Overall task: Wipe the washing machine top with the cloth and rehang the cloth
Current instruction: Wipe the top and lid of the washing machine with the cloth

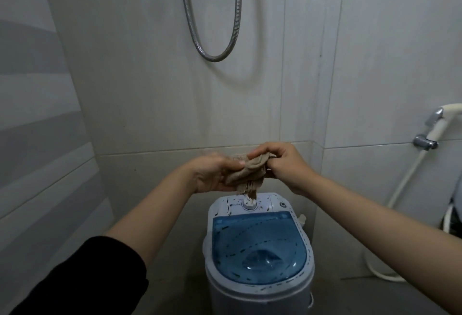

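A small white washing machine (260,287) with a translucent blue lid (257,242) stands on the floor below my hands. Its white control panel (275,202) at the back carries a round knob. I hold a crumpled beige cloth (246,172) in the air above that panel. My left hand (212,174) cups the cloth from the left and below. My right hand (285,164) pinches its upper right edge. A fold of the cloth hangs down close to the knob.
Tiled walls close in behind and on both sides. A metal shower hose (212,54) loops down the back wall. A white bidet sprayer (435,127) with its hose hangs on the right wall. A pale panel (37,114) stands at the left.
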Motion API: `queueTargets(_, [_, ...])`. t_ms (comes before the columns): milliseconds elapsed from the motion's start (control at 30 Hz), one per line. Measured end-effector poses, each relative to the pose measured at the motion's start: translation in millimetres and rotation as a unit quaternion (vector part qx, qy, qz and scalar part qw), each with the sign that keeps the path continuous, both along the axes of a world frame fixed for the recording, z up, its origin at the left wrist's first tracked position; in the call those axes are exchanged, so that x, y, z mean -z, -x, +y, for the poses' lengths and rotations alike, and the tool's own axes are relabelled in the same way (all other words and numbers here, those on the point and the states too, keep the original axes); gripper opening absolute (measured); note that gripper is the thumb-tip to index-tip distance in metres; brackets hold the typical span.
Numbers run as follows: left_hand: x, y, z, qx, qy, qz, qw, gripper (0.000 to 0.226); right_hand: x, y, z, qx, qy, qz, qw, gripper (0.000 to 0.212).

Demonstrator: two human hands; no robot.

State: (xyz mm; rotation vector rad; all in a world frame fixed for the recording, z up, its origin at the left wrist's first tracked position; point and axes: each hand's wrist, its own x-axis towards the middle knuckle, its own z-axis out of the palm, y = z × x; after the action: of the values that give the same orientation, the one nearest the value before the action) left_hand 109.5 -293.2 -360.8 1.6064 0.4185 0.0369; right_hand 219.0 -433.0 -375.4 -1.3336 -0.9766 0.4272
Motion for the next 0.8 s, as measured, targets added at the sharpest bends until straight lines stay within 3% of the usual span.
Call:
queueTargets(133, [4.5,8.4,-12.2,-0.062,0.039,-0.087,0.994,0.038,5.0,8.7,-12.6,-0.067,-0.033,0.250,0.965,0.031])
queueTargets(267, [15.6,18.5,-20.6,-0.119,0.042,-0.130,0.983,0.046,24.6,12.0,-16.9,-0.073,0.118,0.168,0.976,0.061])
queueTargets(367, [26.4,26.0,-22.2,-0.147,0.038,-0.132,0.980,0.052,31.2,20.5,-12.5,-0.045,0.119,0.166,0.978,0.041])
queueTargets(467, [38.1,31.3,-19.0,-0.175,0.050,-0.140,0.973,0.040,36.2,23.8,-4.8,-0.002,0.094,0.194,0.977,0.035])
queueTargets(533, [47.4,31.6,-11.1,-0.190,-0.014,-0.118,0.975,0.041,40.2,23.1,3.4,0.045,0.088,0.205,0.974,0.027])
queueTargets(667, [77.3,36.9,12.3,-0.165,-0.233,-0.019,0.958,0.066,55.5,9.8,19.1,0.151,0.142,0.109,0.972,0.010])
queueTargets(800, [115.3,47.4,36.0,-0.030,-0.363,0.130,0.922,0.110,79.8,-4.4,46.8,0.180,0.226,-0.137,0.947,0.005])
